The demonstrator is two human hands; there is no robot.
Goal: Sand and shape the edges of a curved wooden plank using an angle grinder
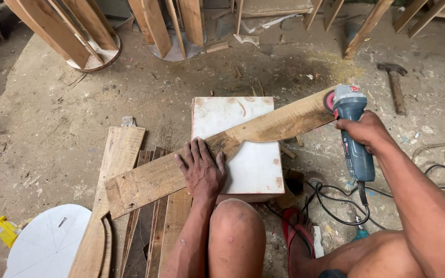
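Observation:
A long wooden board (263, 126) with a curved notch cut in its near edge lies diagonally across a white square block (253, 164). My left hand (200, 170) presses flat on the board near its middle. My right hand (364, 128) grips a blue angle grinder (354, 136), whose red disc (329, 101) meets the board's far right end. My bent knee (235, 226) is just below the block.
Several planks (117, 170) lie stacked on the floor at left, beside a white round template (47, 242). A hammer (396, 85) rests at far right. A black power cord (330, 203) coils by my red sandal (294, 229). Timber pieces (78, 31) lean at the back.

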